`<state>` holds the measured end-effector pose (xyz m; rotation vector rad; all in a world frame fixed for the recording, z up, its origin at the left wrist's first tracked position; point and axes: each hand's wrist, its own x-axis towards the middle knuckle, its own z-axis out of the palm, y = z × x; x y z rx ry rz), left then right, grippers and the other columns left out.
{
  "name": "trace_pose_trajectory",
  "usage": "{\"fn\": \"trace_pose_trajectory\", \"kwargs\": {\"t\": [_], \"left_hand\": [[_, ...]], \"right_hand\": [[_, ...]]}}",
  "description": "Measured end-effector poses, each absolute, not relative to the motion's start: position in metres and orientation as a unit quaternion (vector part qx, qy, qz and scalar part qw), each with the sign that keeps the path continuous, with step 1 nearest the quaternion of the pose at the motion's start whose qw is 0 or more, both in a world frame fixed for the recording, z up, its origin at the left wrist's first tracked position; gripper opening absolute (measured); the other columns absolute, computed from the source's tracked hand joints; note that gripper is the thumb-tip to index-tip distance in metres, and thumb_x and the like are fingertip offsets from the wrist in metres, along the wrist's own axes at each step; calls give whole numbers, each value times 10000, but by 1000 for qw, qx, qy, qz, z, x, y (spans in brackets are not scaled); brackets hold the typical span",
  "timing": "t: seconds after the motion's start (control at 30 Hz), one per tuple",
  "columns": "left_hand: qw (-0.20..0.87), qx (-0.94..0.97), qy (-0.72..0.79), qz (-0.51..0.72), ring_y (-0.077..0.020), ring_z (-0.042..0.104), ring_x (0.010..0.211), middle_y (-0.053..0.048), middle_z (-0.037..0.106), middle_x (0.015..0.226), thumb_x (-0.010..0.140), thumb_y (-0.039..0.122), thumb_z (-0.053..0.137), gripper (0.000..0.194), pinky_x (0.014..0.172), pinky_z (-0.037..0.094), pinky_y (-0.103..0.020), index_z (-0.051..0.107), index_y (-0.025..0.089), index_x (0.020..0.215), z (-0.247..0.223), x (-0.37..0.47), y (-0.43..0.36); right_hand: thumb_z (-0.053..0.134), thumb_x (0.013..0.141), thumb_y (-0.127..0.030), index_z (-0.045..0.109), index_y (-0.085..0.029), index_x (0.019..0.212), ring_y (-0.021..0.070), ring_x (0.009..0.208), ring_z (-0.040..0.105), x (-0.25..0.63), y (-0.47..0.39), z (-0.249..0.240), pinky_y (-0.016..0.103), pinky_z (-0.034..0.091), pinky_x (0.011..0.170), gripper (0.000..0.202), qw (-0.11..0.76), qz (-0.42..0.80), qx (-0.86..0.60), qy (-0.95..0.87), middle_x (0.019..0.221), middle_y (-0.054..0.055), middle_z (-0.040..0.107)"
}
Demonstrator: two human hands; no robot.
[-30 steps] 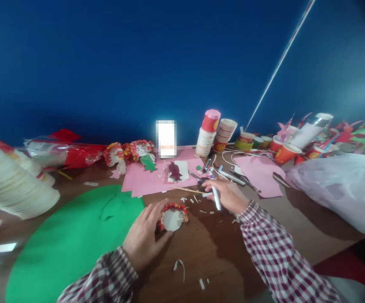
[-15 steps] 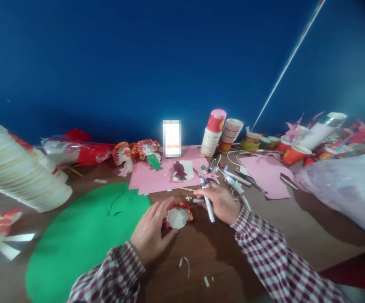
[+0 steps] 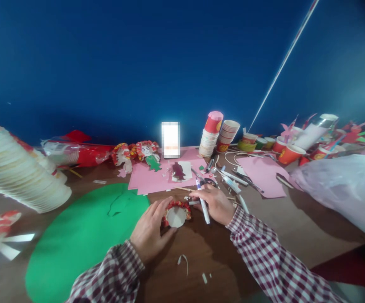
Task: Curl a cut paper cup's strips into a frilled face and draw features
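A paper-cup piece (image 3: 176,217) with a round white middle and a curled red-and-yellow fringe lies on the brown table. My left hand (image 3: 151,229) holds its left side, fingers behind and thumb at the front. To its right, my right hand (image 3: 217,204) is closed around a white marker (image 3: 203,204) with a blue band; the marker slants down between the fingers. A small white stick (image 3: 194,203) is by the right fingertips, partly hidden. Just beyond that hand are scissors (image 3: 208,181).
A green paper sheet (image 3: 84,240) spreads at left, near a leaning stack of cups (image 3: 27,168). Pink sheets (image 3: 144,179) with cut-outs lie behind. More stacked cups (image 3: 209,141), pens (image 3: 233,183) and a plastic bag (image 3: 343,189) stand or lie towards the right. Paper scraps (image 3: 204,277) dot the front.
My right hand has shifted slightly left with the marker, nearer the cup piece. My left hand keeps its hold. The view has turned a little to the right.
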<state>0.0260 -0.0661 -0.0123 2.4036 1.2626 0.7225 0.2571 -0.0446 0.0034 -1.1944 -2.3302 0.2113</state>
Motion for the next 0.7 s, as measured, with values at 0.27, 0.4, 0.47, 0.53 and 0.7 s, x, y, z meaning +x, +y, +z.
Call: {"fn": "trace_pose_trajectory", "kwargs": {"t": [0.27,0.4,0.47,0.53,0.7], "left_hand": [[169,845,439,253,-236,426,1076,-100,461,1196,700,260,543,635,907,370,-406,274,184,1270,-11,26,-67],[170,847,437,252,-235,426,1075,-95,461,1199,699,257,544,634,904,373,-403,276,190,1270,-11,26,-66],[168,848,434,255,-242,428,1075,-95,462,1201,700,260,542,636,901,374,-412,274,196,1273,-12,26,-66],[163,849,432,258,-246,427,1078,-97,461,1203,698,263,543,644,903,373,-418,269,197,1277,-12,26,-66],[157,854,426,254,-254,431,1080,-106,461,1202,695,266,544,639,902,375,-418,277,191,1271,-13,25,-67]], "right_hand": [[571,776,-231,541,-191,1031,187,870,500,245,-49,5,300,419,745,261,243,71,-428,-868,857,43,626],[564,782,-215,544,-184,1027,185,864,496,244,-48,3,298,415,745,248,248,70,-431,-865,866,43,626],[559,788,-220,546,-184,1028,186,855,500,245,-47,2,300,414,742,243,257,68,-437,-859,867,45,628],[566,783,-224,547,-190,1031,185,841,508,247,-46,1,304,414,738,251,268,65,-446,-852,864,46,630],[579,772,-201,544,-197,1035,181,814,517,248,-46,0,307,412,730,265,278,68,-456,-842,842,39,629]]}}
